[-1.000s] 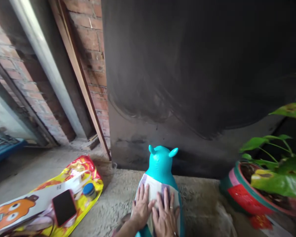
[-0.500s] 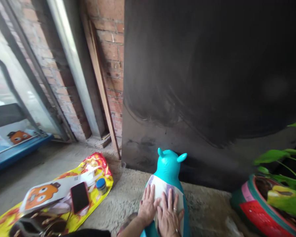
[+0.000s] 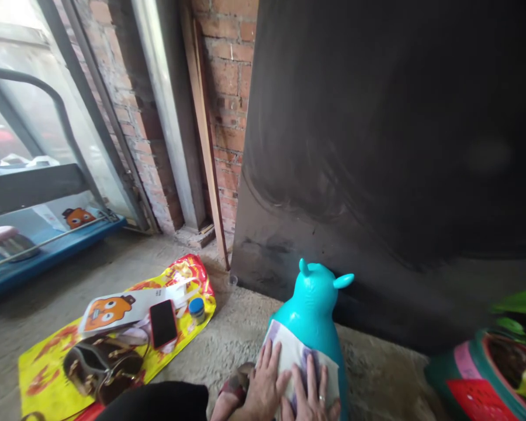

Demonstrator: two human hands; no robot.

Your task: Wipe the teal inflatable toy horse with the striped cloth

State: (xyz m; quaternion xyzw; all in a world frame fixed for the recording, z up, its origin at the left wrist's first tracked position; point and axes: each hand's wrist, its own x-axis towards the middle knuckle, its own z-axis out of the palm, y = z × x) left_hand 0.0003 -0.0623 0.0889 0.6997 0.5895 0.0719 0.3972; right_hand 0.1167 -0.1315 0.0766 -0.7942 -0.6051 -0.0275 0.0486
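Note:
A turquoise inflatable animal toy with two small ears stands on the concrete floor, close to a dark panel. Draped over its back is a pale cloth with purple patches. Both hands press flat on that cloth, side by side. My left hand has its fingers stretched out. Beside it, my right hand lies with fingers spread and a ring on one of them; its lower part is cut off by the frame's bottom edge.
On a yellow plastic sheet to the left lie a brown bag, a red-edged phone, a white bag with an orange cartoon and a blue-lidded jar. A potted plant stands right. A blue cart is at far left.
The view has swung left, so more of the cart and yellow sheet shows. Both hands sit lower on the toy's back with the cloth, and more of its turquoise neck shows.

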